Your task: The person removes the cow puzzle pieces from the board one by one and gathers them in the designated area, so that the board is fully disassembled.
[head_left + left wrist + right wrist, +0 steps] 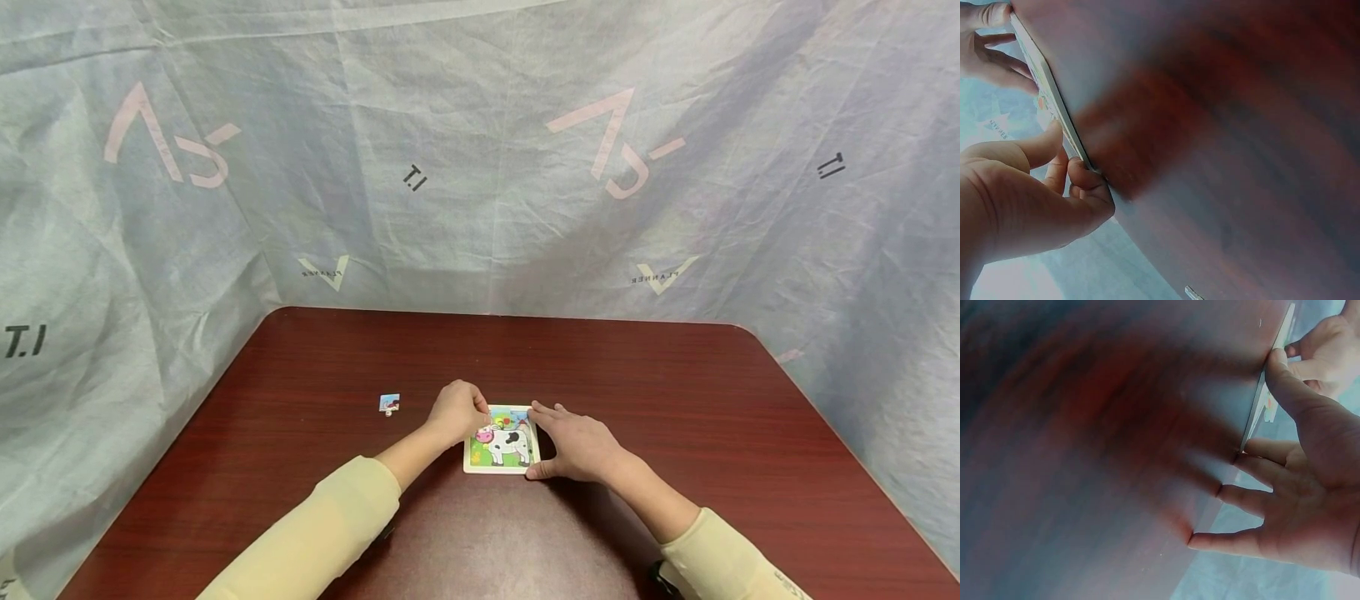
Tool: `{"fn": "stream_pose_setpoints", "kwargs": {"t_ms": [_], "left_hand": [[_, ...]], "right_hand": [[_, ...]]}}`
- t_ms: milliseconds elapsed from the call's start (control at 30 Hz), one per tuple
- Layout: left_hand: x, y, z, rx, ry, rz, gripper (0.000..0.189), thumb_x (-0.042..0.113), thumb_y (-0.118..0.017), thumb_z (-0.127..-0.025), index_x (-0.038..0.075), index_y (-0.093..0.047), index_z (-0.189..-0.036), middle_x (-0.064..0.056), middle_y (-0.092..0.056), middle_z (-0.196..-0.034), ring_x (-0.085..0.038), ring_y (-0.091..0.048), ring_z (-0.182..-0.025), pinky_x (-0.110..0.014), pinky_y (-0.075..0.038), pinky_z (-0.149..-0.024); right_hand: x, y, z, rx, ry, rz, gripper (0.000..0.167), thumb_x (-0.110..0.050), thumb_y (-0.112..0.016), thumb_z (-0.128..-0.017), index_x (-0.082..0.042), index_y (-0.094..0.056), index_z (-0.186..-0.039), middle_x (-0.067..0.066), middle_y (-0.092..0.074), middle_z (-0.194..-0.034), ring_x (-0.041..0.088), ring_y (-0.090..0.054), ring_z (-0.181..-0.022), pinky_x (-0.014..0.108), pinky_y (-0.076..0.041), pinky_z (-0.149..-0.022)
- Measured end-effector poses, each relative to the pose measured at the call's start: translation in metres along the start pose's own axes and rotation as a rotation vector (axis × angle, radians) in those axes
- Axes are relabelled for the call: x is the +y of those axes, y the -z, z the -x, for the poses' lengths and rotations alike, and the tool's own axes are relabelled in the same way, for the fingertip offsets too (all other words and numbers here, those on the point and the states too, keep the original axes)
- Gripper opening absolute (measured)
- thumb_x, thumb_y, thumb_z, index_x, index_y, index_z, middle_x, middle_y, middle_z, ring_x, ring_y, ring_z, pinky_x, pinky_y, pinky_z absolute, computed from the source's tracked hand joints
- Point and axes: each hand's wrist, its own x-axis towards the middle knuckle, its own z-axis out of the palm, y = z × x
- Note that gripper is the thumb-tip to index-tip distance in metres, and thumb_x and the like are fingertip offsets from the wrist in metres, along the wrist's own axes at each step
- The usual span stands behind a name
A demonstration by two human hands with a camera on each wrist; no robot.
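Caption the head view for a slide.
Left hand and right hand at a cow puzzle, one loose piece lying apart on the table.

Cloth (480,225) facing you: black "T.I" (25,341) prints, several, some tilted; "PLANNER" (655,277) twice, mirrored, each across yellow V (335,283). Two big pink marks (613,132), stylized, can't tell you which characters. Your left wrist view: cloth print, letters blurred. Your right sleeve (723,550): dark print, too small to read.
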Motion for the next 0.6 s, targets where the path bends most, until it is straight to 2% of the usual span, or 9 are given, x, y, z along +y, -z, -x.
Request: {"fn": "stream_pose_setpoints", "kwargs": {"t_ms": [200, 433, 600], "left_hand": [[-0.0003, 0.001, -0.0011, -0.015, 0.001, 0.032, 0.018, 0.005, -0.082, -0.083, 0.008, -0.066, -0.074, 0.0, -0.058, -0.071, -0.015, -0.054, -0.067, -0.029, -0.047, -0.061], [-0.0019, 0.0024, -0.003, -0.02, -0.014, 0.035, 0.019, 0.006, -0.083, -0.083, 0.009, -0.066, -0.074, 0.001, -0.058, -0.07, -0.015, -0.054, -0.068, -0.028, -0.047, -0.06], [-0.0044, 0.0029, -0.0041, -0.033, 0.011, 0.094, 0.016, 0.005, -0.084, -0.081, 0.008, -0.069, -0.077, 0.001, -0.06, -0.069, -0.013, -0.056, -0.065, -0.027, -0.047, -0.06]], "right_hand": [[0.0002, 0.0002, -0.0002, -0.009, -0.004, -0.002, 0.095, -0.058, -0.083, -0.075, -0.006, -0.051, -0.148, 0.01, -0.044, -0.155, 0.038, -0.046, -0.137, 0.057, -0.046, -0.098], [0.0009, 0.0001, -0.0012, -0.014, -0.003, -0.003, 0.095, -0.059, -0.082, -0.075, -0.007, -0.05, -0.148, 0.009, -0.044, -0.156, 0.038, -0.046, -0.138, 0.056, -0.046, -0.098], [0.0013, -0.0013, -0.0021, -0.012, -0.004, -0.005, 0.096, -0.059, -0.082, -0.075, -0.008, -0.049, -0.149, 0.008, -0.043, -0.156, 0.037, -0.045, -0.138, 0.056, -0.046, -0.098]]}}
